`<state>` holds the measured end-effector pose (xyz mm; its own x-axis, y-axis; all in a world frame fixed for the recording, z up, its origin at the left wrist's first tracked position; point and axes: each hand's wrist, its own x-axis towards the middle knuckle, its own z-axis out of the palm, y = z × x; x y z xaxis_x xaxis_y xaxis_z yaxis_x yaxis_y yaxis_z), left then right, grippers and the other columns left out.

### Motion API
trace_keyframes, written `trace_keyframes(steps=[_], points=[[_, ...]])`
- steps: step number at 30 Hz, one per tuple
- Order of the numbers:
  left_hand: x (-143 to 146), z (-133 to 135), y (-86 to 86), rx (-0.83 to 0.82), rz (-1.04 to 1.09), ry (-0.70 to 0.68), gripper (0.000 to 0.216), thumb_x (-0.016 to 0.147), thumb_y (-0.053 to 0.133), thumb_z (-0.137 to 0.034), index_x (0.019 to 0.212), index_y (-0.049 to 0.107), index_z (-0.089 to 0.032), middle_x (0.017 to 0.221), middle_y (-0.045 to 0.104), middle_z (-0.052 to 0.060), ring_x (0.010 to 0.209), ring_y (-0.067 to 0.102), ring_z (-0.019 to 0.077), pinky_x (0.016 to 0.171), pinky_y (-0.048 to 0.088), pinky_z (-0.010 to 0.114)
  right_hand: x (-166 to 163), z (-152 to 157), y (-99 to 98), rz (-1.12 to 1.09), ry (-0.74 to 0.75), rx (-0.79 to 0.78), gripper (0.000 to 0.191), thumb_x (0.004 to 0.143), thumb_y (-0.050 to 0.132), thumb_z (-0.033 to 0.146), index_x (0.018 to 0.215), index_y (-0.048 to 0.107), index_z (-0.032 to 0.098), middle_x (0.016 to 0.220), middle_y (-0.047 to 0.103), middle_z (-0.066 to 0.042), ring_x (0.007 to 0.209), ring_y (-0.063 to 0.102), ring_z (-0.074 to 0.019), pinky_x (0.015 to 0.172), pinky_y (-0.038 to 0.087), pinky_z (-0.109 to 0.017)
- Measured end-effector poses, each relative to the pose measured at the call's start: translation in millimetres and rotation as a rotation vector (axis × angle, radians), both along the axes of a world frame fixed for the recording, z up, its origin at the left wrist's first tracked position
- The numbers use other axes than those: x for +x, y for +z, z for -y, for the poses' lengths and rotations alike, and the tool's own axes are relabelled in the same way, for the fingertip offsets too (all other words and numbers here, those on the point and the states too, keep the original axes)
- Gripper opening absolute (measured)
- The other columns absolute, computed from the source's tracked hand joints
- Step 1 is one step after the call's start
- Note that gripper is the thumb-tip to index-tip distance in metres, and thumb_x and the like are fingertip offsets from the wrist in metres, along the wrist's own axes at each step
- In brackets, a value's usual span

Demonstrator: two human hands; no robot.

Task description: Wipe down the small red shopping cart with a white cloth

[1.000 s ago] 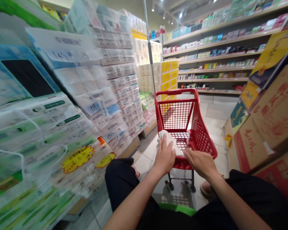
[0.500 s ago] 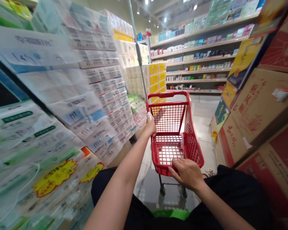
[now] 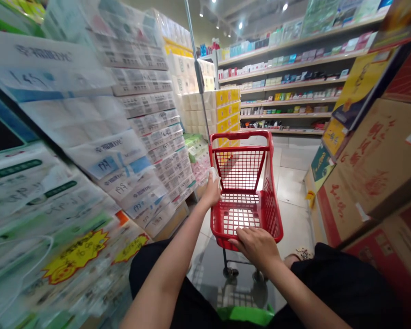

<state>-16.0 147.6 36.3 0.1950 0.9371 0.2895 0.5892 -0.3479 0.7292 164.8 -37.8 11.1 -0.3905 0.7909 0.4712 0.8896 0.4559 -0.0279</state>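
Observation:
A small red plastic shopping cart (image 3: pixel 272 210) stands on the tiled floor in front of me. My left hand (image 3: pixel 211 191) is closed on a white cloth (image 3: pixel 215 173) and presses it against the cart's left rim, near the metal pole (image 3: pixel 197 73) that rises from that corner. My right hand (image 3: pixel 256 244) grips the near edge of the cart, fingers curled over it. The basket holds nothing I can see. My black-clad knees show below.
Tall stacks of wrapped tissue packs (image 3: pixel 89 137) with yellow price tags crowd the left side. Cardboard boxes (image 3: pixel 373 160) lean in on the right. Stocked shelves (image 3: pixel 287 77) line the far wall. A strip of tiled floor (image 3: pixel 291 183) runs past the cart.
My left hand has carried the white cloth from the near rim up the cart's left side, then slightly back. My right hand kept its hold on the near edge. The cart shifted a little.

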Motion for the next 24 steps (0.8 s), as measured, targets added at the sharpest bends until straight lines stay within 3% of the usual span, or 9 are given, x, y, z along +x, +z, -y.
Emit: trace_keyframes(steps=[7,11,14,18,21,24], points=[[-30,125,-24.3,-0.026,0.087,-0.050,0.050,0.091,0.037,-0.018,0.141,0.044,-0.019,0.161,0.008,0.003,0.149,0.007,0.0221,0.122,0.009,0.043,-10,-20,-2.1,0.007,0.015,0.031,0.037,0.097,0.043,0.049,0.077,0.057,0.021,0.069,0.065,-0.003,0.066,0.056,-0.0157,0.060,0.021,-0.030],[-18,189,-38.4,-0.032,0.257,0.055,0.050,0.097,0.032,-0.023,0.146,0.038,-0.026,0.161,0.010,-0.001,0.148,0.010,0.0203,0.122,0.010,0.041,0,-22,0.4,0.015,0.045,0.020,0.038,0.096,0.042,0.050,0.077,0.057,0.021,0.070,0.066,-0.003,0.068,0.057,-0.0160,0.060,0.023,-0.030],[-2,218,-45.7,-0.055,0.304,0.067,0.050,0.099,0.030,-0.028,0.149,0.031,-0.030,0.161,0.013,-0.002,0.149,0.008,0.0197,0.122,0.011,0.041,19,-19,2.9,0.022,0.072,-0.012,0.037,0.095,0.044,0.051,0.078,0.058,0.021,0.072,0.066,-0.003,0.070,0.058,-0.0163,0.062,0.026,-0.029],[17,216,-42.9,-0.052,0.313,0.028,0.053,0.100,0.034,-0.037,0.151,0.025,-0.030,0.161,0.009,-0.002,0.149,0.006,0.0204,0.122,0.013,0.040,47,-15,10.1,0.032,0.104,-0.076,0.035,0.099,0.037,0.041,0.080,0.059,0.021,0.075,0.067,-0.002,0.073,0.059,-0.0155,0.069,0.031,-0.030],[27,185,-37.5,-0.008,0.330,0.044,0.058,0.098,0.039,-0.042,0.152,0.023,-0.028,0.161,0.006,-0.001,0.149,0.003,0.0213,0.122,0.010,0.040,53,-10,18.8,0.042,0.081,-0.067,0.032,0.099,0.036,0.034,0.086,0.062,0.021,0.081,0.069,-0.003,0.081,0.061,-0.0176,0.078,0.034,-0.032],[33,146,-34.6,0.032,0.392,0.110,0.062,0.097,0.041,-0.041,0.153,0.017,-0.027,0.161,0.009,0.001,0.149,0.005,0.0208,0.123,0.010,0.039,38,-5,24.3,-0.006,0.041,-0.058,0.030,0.099,0.034,0.034,0.099,0.062,0.021,0.095,0.070,-0.005,0.090,0.062,-0.0195,0.081,0.037,-0.033]])
